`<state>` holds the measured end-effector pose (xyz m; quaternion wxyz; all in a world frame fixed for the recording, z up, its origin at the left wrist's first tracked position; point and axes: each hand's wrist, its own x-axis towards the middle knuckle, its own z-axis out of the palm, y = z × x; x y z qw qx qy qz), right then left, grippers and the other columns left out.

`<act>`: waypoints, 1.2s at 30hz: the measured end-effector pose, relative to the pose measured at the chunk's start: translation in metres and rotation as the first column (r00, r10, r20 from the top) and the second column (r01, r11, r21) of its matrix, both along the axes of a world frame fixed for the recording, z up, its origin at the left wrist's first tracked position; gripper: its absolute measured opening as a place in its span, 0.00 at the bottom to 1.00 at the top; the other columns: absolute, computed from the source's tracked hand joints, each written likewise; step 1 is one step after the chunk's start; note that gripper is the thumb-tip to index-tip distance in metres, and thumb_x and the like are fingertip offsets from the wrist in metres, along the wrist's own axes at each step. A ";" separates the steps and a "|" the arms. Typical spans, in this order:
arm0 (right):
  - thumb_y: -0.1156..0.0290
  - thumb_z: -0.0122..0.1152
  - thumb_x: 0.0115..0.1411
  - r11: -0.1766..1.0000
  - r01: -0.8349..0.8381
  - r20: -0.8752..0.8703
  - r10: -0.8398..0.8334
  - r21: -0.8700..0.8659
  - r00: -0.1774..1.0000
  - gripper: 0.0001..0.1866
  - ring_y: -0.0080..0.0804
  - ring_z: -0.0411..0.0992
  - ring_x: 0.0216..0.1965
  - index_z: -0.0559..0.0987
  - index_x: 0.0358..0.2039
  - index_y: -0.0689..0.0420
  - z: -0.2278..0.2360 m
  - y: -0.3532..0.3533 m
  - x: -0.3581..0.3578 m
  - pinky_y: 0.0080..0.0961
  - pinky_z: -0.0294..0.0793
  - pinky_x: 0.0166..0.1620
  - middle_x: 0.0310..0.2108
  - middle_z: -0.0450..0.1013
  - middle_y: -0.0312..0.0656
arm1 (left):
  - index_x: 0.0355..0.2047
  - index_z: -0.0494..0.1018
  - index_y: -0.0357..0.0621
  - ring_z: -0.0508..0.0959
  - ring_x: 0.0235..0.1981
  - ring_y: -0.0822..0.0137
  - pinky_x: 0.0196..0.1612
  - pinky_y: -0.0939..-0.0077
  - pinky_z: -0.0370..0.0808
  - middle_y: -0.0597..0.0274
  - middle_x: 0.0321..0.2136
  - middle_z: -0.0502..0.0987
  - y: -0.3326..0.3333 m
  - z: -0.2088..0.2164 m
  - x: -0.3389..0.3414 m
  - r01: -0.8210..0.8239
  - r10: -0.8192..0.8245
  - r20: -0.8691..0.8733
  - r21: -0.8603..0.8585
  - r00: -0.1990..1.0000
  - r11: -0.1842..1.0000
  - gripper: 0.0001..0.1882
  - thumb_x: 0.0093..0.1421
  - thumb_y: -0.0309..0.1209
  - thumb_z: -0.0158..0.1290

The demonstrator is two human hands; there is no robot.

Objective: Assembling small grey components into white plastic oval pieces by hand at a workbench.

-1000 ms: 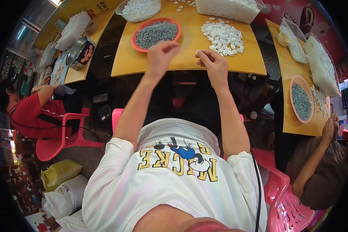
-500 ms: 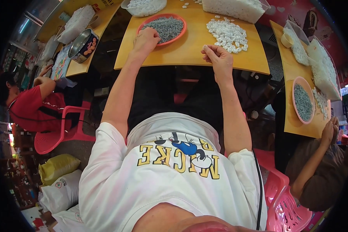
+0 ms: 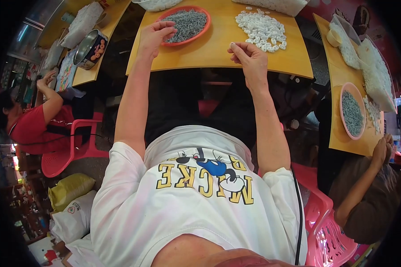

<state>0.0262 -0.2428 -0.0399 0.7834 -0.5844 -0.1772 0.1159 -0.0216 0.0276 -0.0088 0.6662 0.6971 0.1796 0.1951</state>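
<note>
A red-orange round basin on the yellow table holds a heap of small grey screw-like pieces. At its near left rim is my left hand, thumb and fingers pinched together over the edge of the heap. Whatever those fingers hold is too small to make out. To the right lies a loose pile of white oval ring-shaped pieces. Just below that pile, above the table's near edge, my right hand is closed in a pinch. A whitish spot shows at its fingertips, too small to name.
Clear tubs of white pieces stand at the table's far side. A co-worker in red sits left, by a table with a round tin. Another person's arm is at right, near a pink basin. Sacks lie lower left.
My left hand has drawn back from the grey heap toward the basin's near left rim. My right hand stays pinched near the white pile. The view has shifted slightly; the left co-worker's hand has risen.
</note>
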 end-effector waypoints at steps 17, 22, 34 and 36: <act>0.74 0.59 0.54 0.996 -0.079 -0.024 0.078 -0.029 0.997 0.08 0.17 0.70 0.25 0.78 0.34 0.64 -0.002 0.005 -0.005 0.12 0.69 0.29 0.25 0.74 0.38 | 0.36 0.73 0.34 0.78 0.34 0.63 0.39 0.77 0.77 0.55 0.31 0.76 -0.069 -0.010 -0.057 0.171 -0.124 0.141 -0.402 0.982 0.899 0.08 0.54 0.19 0.51; 0.75 0.59 0.54 0.971 -0.226 -0.154 0.236 0.080 0.959 0.08 0.18 0.71 0.26 0.78 0.34 0.63 0.002 0.014 -0.025 0.12 0.70 0.30 0.27 0.75 0.38 | 0.37 0.73 0.35 0.78 0.36 0.67 0.41 0.80 0.76 0.57 0.32 0.77 -0.087 -0.015 -0.062 0.215 -0.176 0.124 -0.553 0.977 0.805 0.08 0.55 0.20 0.51; 0.77 0.61 0.52 0.960 -0.228 -0.233 0.262 0.163 0.937 0.07 0.17 0.70 0.24 0.78 0.33 0.63 0.006 0.013 -0.045 0.09 0.69 0.28 0.26 0.75 0.38 | 0.33 0.73 0.41 0.76 0.26 0.74 0.32 0.82 0.74 0.63 0.29 0.77 -0.098 -0.021 -0.065 0.293 -0.234 0.179 -0.674 0.956 0.679 0.04 0.55 0.23 0.52; 0.77 0.61 0.52 0.964 -0.222 -0.235 0.252 0.146 0.939 0.07 0.17 0.70 0.23 0.78 0.33 0.63 0.008 0.013 -0.046 0.09 0.69 0.28 0.26 0.75 0.38 | 0.32 0.73 0.41 0.75 0.25 0.75 0.30 0.83 0.73 0.63 0.28 0.77 -0.099 -0.023 -0.065 0.302 -0.229 0.198 -0.678 0.953 0.670 0.04 0.54 0.22 0.52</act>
